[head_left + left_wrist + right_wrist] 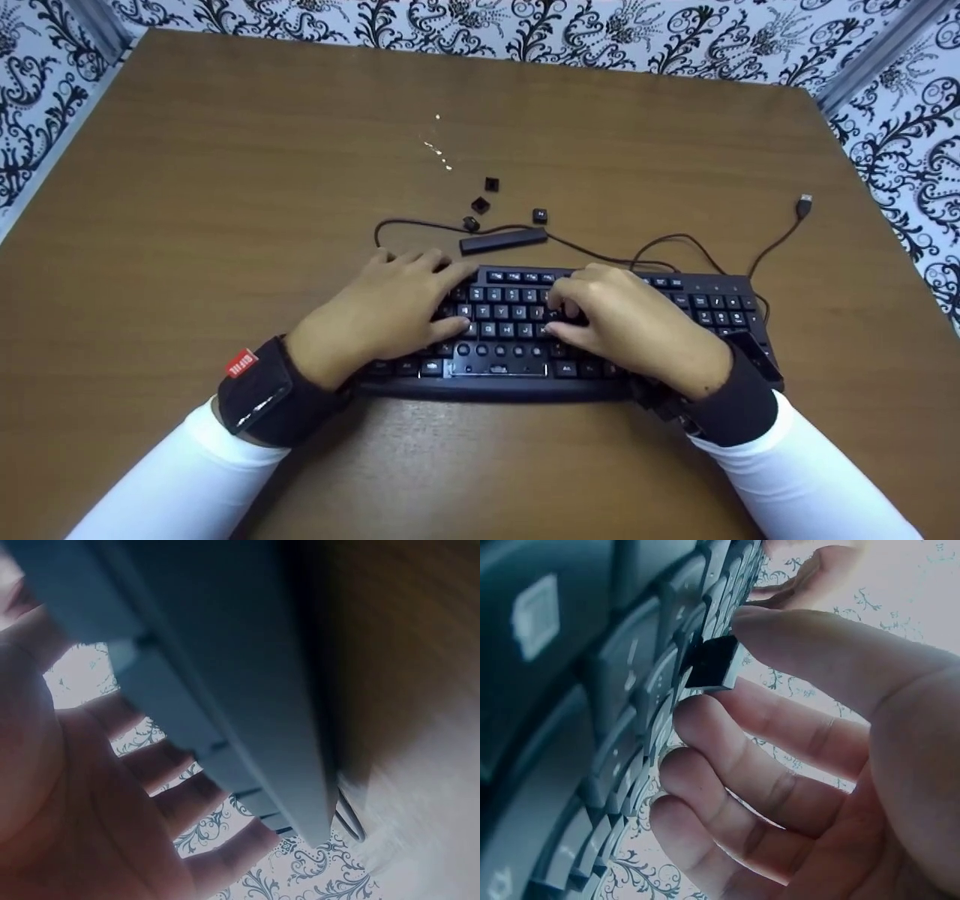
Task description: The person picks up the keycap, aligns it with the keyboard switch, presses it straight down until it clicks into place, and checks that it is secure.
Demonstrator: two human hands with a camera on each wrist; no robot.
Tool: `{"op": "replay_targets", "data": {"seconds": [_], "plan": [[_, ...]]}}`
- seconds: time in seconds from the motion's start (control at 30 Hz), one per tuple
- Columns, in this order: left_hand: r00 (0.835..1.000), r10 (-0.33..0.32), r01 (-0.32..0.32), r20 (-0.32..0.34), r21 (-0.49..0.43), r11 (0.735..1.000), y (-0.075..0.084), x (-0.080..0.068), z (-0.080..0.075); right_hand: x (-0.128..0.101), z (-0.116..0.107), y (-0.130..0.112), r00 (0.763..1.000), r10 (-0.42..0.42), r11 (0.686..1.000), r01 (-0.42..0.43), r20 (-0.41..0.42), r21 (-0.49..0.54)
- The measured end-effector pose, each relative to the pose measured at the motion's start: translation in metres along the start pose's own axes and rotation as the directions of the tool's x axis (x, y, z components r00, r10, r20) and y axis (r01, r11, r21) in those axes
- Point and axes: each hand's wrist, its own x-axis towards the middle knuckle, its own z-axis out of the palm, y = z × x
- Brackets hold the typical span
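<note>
A black computer keyboard [495, 388] lies on the table in front of me. Its lower letter row shows round bare sockets [501, 350], and the space bar slot [499, 370] is uncovered. My left hand [382, 307] rests on the keyboard's left end, fingers spread and thumb over the keys. The right hand [622, 319] is over the letter keys right of the middle. In the right wrist view, a black keycap [716, 664] tilts up from the row, pinched between thumb and index finger; the other fingers are bent near the keys.
Behind the keyboard lie a loose space bar [504, 241] and several loose keycaps [492, 184]. The black cable [592, 253] winds past them and ends in a USB plug [804, 205] at the right. Small white bits [439, 153] are scattered farther back on the wooden table [225, 187].
</note>
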Motion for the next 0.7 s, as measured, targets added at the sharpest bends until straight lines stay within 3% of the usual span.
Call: {"op": "replay_targets", "data": {"seconds": [0.5,0.7], "plan": [[1.000,0.009,-0.009,-0.019,-0.010,1.000,-0.0007,0.0005,0.0015,-0.0007,0.0018,0.0009,0.994,-0.111,0.993,0.111,-0.005,-0.033],[1.000,0.010,-0.010,-0.015,-0.008,1.000,-0.0014,-0.0002,0.0022,-0.0008,0.0019,0.0006,0.995,-0.102,0.993,0.102,0.001,-0.057]]}}
